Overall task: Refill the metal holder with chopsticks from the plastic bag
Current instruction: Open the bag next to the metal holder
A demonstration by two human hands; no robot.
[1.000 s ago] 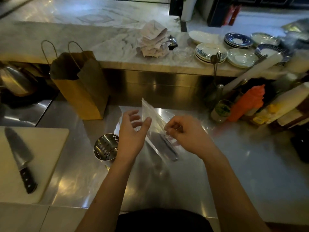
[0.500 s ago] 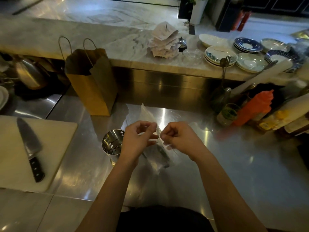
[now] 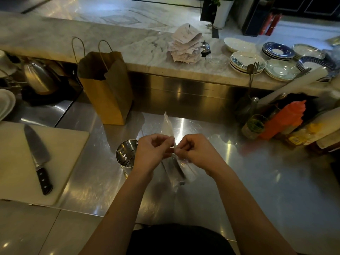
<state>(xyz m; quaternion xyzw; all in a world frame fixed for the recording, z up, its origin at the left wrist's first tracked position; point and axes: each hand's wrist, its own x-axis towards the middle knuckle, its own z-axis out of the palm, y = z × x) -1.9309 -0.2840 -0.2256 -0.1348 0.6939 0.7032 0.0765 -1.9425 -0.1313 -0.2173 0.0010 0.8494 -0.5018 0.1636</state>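
Above the steel counter point(image 3: 248, 190), the left hand point(image 3: 150, 153) and right hand point(image 3: 195, 153) pinch the clear plastic bag point(image 3: 168, 126) between thumb and fingers. Its long axis runs away from the person, the dark chopsticks point(image 3: 177, 167) lying at the near end. The empty perforated metal holder point(image 3: 125, 155) stands upright just left of the left hand. Bare counter spreads right of the hands; a cutting board point(image 3: 14, 162) with a knife point(image 3: 37, 157) lies left.

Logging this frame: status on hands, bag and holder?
Left hand and right hand both pinching the plastic bag at mid-length. Chopsticks inside bag. Metal holder upright beside left hand, nothing blocking it.
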